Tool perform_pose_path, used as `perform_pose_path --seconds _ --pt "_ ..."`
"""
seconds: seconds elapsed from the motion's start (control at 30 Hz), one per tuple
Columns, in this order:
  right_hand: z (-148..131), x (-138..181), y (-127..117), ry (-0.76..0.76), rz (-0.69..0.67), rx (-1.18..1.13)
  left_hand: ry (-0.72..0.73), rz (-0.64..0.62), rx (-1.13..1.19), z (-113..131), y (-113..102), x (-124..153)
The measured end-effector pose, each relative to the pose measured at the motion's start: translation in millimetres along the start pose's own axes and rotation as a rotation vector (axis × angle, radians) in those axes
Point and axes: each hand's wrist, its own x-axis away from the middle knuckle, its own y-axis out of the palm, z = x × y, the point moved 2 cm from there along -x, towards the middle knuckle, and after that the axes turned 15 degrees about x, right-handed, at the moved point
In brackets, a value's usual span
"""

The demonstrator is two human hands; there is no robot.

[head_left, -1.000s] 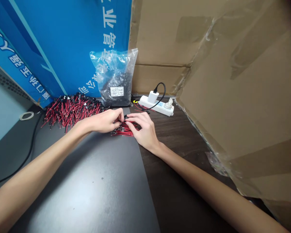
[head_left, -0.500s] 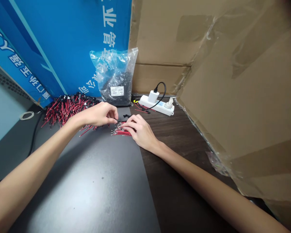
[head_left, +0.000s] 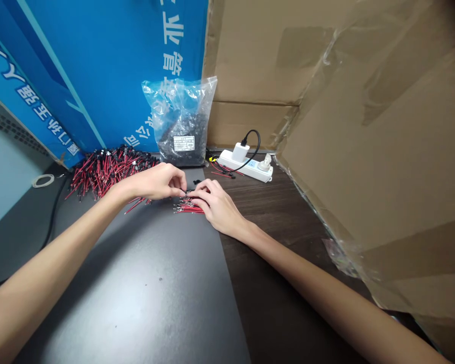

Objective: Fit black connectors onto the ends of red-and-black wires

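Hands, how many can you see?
2: the left hand, by the left end of the small bunch of red wires, and the right hand, over its right part.

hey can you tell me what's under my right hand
Red wires stick out to the left from beneath your right hand. The hand covers the rest, so their other ends can't be seen.

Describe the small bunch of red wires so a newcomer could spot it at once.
Start at the clear plastic bag standing before the blue panel. Nearer the camera, on the grey surface, the small bunch of red wires lies partly hidden by the right hand. Unlike the big tangled heap at left, its visible wires lie roughly parallel.
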Motion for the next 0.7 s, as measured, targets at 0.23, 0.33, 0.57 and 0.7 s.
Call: perform_pose_path --seconds 0.23,0.33,0.57,0.7 --pt "0 -1 1 0.029 -0.001 -0.011 0.017 0.023 0.002 -6 -1 -1" --pt "-1 -1 1 0.030 0.001 -0.004 0.037 0.040 0.010 -6 -1 0" --pt "-2 -1 -4 0.045 0.086 -0.036 0.069 0.104 0.022 -4 -3 1" --pt "-2 -1 -6 0.084 0.133 -0.082 0.144 0.321 0.032 -6 8 2"
